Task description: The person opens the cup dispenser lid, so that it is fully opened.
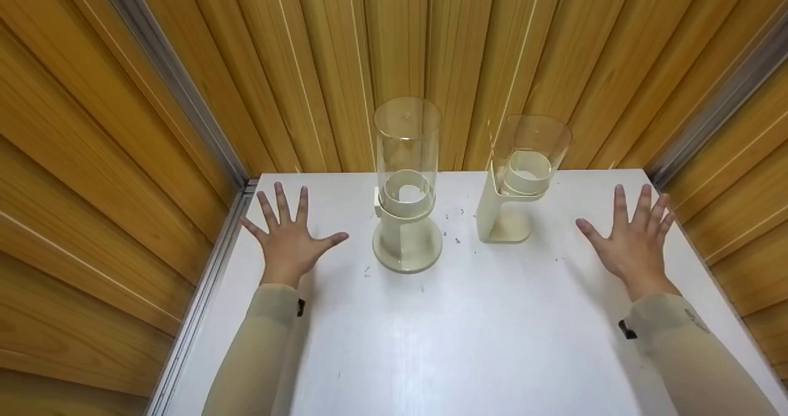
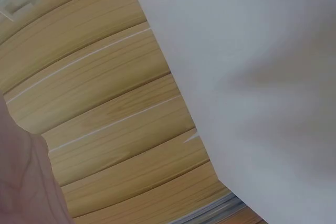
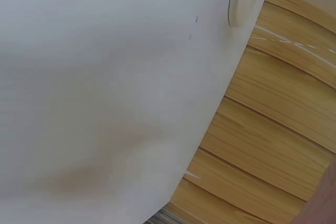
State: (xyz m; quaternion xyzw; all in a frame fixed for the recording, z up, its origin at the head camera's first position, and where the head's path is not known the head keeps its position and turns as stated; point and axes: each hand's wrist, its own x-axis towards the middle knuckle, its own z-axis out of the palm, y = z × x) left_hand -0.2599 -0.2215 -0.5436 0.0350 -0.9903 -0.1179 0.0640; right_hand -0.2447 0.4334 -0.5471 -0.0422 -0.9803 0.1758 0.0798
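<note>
My left hand point(image 1: 288, 247) is spread over the left side of the white table, fingers straight and apart, holding nothing. To its right stands a cream dispenser point(image 1: 407, 244) with a round base and a tall clear cylinder point(image 1: 407, 136) on top. A second cream dispenser point(image 1: 490, 210) stands further right, with a slanted clear container point(image 1: 534, 136) above its stand. Beyond that, my right hand point(image 1: 635, 250) is also spread and holds nothing. In the left wrist view part of the left palm point(image 2: 26, 171) shows; a sliver of the right hand point(image 3: 320, 203) shows in the right wrist view.
The white table point(image 1: 455, 336) carries several small dark specks near the dispensers. Wood-patterned panels point(image 1: 394, 34) wall it in at the back and both sides. Grey metal rails point(image 1: 175, 77) run up the corners, and another metal rail lines the table's left edge.
</note>
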